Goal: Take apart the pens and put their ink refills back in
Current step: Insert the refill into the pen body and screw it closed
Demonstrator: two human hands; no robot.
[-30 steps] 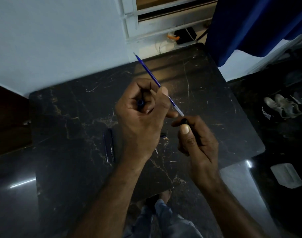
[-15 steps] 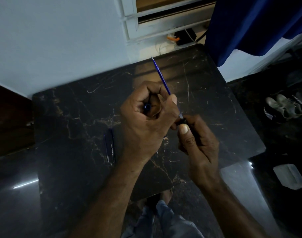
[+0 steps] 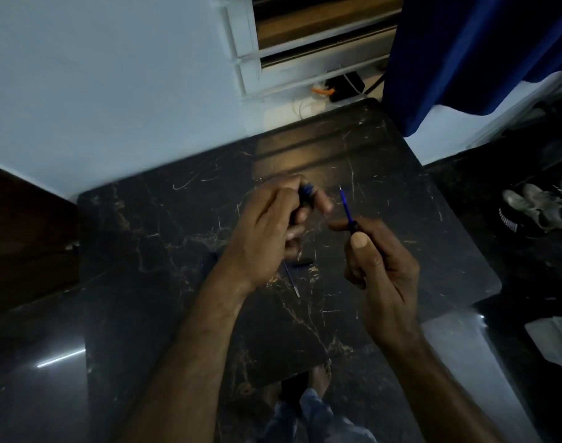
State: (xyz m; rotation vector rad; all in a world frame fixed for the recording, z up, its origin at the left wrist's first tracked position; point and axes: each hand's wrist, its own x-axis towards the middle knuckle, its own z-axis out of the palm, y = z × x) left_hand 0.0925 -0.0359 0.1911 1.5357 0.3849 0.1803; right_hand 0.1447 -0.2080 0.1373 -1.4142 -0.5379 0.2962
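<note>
Over the black marble table, my right hand grips a dark pen barrel. A blue ink refill sticks up out of the barrel's top, mostly inside it. My left hand is a little to the left, curled around a small blue pen part held at its fingertips. The two hands are apart. On the table below the left hand lie a loose refill and a short dark pen piece.
A blue curtain hangs at the back right beside a white window frame. Shoes sit on the dark floor to the right. A pale packet lies on the floor lower right.
The refill has slid down into the barrel in my right hand, so only a short length shows. My left hand has let go of it and pulled away to the left.
</note>
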